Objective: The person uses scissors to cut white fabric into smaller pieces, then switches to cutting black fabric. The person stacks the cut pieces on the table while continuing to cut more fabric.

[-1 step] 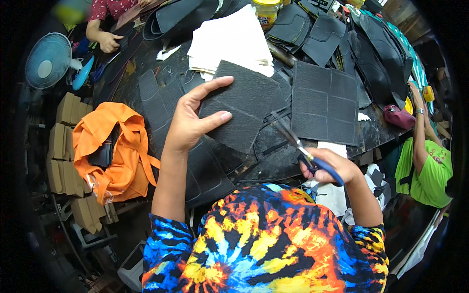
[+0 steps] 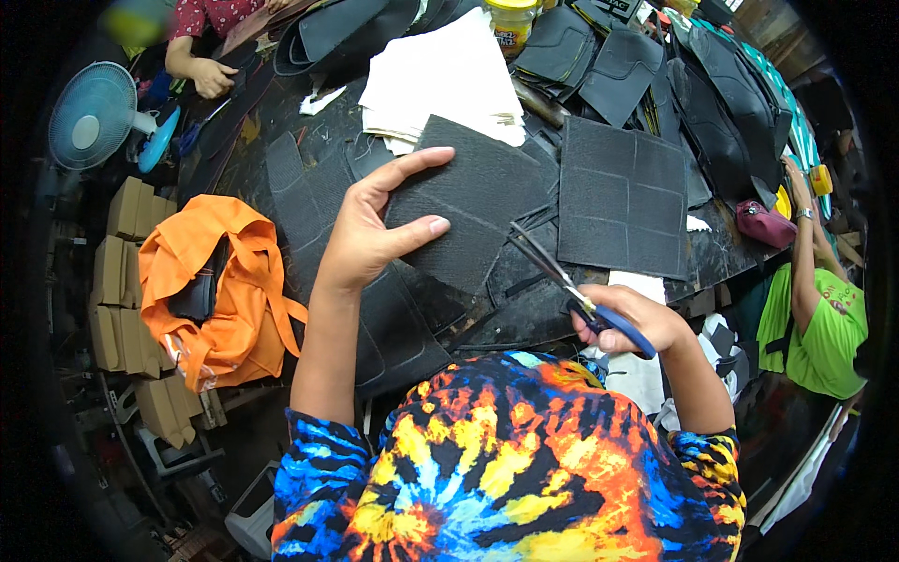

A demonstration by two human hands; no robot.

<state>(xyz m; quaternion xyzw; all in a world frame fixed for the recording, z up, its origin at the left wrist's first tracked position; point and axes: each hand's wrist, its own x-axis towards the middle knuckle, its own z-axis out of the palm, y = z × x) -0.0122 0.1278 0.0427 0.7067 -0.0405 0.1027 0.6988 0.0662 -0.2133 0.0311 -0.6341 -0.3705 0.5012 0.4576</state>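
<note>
I see the left hand gripping the black fabric piece by its left edge, thumb on top, held over the table. Right hand is clenched on the scissors, blades apart, tips just right of the piece, pointing up-left toward its lower-right edge.

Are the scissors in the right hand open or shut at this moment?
Open. The scissors in the right hand show two blades spread in a narrow V, tips beside the black fabric piece held by the left hand.

Black fabric piece — flat (textured), blue-handled scissors just beside
</note>
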